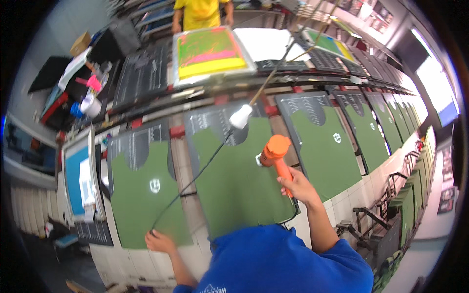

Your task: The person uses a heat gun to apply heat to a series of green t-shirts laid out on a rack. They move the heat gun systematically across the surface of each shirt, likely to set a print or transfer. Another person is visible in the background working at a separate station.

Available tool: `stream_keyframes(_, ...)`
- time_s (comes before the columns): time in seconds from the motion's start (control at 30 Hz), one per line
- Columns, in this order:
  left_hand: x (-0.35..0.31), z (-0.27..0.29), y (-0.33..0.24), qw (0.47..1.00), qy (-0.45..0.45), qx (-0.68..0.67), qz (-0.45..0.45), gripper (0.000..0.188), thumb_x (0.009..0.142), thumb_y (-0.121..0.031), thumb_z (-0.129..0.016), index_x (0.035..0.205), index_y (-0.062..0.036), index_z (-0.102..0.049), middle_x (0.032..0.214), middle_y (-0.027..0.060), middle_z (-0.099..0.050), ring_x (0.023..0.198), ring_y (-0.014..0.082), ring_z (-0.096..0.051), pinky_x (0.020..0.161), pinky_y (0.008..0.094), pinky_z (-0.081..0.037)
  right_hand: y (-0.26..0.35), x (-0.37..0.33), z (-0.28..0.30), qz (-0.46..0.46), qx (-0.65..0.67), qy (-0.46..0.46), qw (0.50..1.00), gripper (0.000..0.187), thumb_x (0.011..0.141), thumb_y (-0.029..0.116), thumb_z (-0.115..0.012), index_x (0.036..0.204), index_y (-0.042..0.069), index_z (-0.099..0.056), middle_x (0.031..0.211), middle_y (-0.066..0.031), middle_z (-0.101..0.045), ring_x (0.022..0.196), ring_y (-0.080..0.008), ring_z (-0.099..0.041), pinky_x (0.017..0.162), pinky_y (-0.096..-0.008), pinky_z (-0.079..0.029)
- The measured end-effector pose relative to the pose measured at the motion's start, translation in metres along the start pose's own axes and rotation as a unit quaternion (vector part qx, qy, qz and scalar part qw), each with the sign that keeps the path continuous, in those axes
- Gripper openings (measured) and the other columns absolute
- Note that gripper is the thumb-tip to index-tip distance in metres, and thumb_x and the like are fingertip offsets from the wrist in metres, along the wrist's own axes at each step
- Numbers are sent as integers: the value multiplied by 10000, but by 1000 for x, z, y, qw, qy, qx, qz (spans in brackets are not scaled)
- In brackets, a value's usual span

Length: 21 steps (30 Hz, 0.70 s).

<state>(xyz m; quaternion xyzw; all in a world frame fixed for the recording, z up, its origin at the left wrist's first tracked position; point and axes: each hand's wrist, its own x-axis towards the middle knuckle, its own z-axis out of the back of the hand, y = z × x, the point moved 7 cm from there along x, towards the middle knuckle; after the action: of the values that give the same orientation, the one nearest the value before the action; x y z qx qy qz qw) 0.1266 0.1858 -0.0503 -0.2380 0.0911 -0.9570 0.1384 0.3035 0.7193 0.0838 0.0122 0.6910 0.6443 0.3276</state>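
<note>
Blue short-sleeved shirt [288,259], white print [215,288]

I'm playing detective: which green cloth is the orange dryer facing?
The second green cloth from the left, by the blue shirt; the right hand aims the dryer at it alone.

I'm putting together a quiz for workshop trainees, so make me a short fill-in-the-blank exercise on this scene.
1. The right hand grips a handheld blower coloured ____.
2. The left hand holds a dark cord that runs up to a fitting coloured ____.
3. The cloth pieces on the near boards are ____.
4. The person opposite wears a top coloured ____.

Missing words: orange; white; green; yellow.
</note>
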Motion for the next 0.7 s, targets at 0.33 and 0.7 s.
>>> stream_keyframes(0.33, -2, 46, -40, 989, -68, 43, -126, 334, 913, -374, -581, 908, -44, -630, 921, 180, -626, 851, 369, -609, 734, 531, -470, -3, 10, 11, -11, -64, -50, 997, 406, 922, 284, -623, 1182, 0, -493, 757, -35, -583, 631, -119, -598, 558, -276, -505)
stream_keyframes(0.7, -8, 56, -41, 978, -108, 90, -153, 320, 954, -330, -526, 899, -29, -620, 897, 171, -601, 813, 344, -590, 709, 489, -462, 17, 23, 2, 107, 4, 52, 993, 421, 938, 276, -609, 1214, -16, -483, 818, -33, -569, 667, -110, -599, 565, -270, -506)
